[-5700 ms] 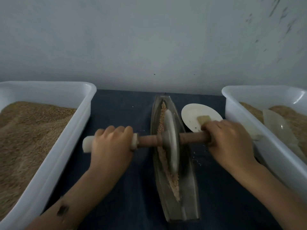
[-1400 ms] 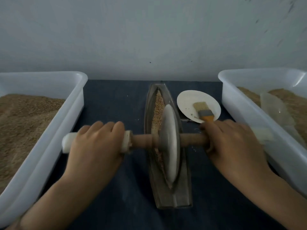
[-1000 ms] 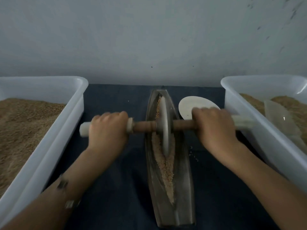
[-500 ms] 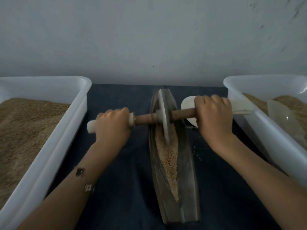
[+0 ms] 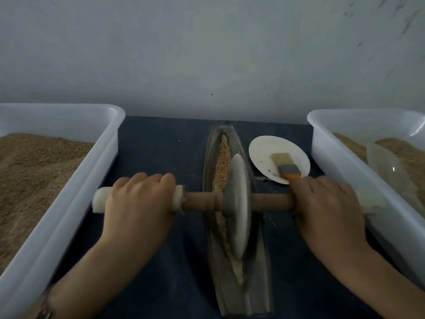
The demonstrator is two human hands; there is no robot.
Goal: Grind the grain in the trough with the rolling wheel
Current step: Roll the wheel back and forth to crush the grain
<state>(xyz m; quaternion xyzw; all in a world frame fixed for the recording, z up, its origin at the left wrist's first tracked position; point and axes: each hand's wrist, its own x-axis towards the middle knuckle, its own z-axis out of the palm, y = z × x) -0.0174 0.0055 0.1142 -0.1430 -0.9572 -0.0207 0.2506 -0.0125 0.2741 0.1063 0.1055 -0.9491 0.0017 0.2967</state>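
Two hands — left (image 5: 138, 203), right (image 5: 326, 210) — curl around the axle (image 5: 200, 201); wheel (image 5: 238, 210) stands mid-trough (image 5: 257, 284), grain (image 5: 224, 157) lying along the groove beyond and beneath it.

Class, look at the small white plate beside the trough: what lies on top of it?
On the white plate lies a brush, bristles pointing away. Its orange handle end disappears under the right hand, so its length stays hidden.

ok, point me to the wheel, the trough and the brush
wheel (image 5: 238, 208), head view, middle of the disc's face.
trough (image 5: 257, 284), head view, bare inner wall near its close end.
brush (image 5: 285, 164), head view, where bristles meet the grey ferrule, lying on the plate (image 5: 259, 153), bare left part.
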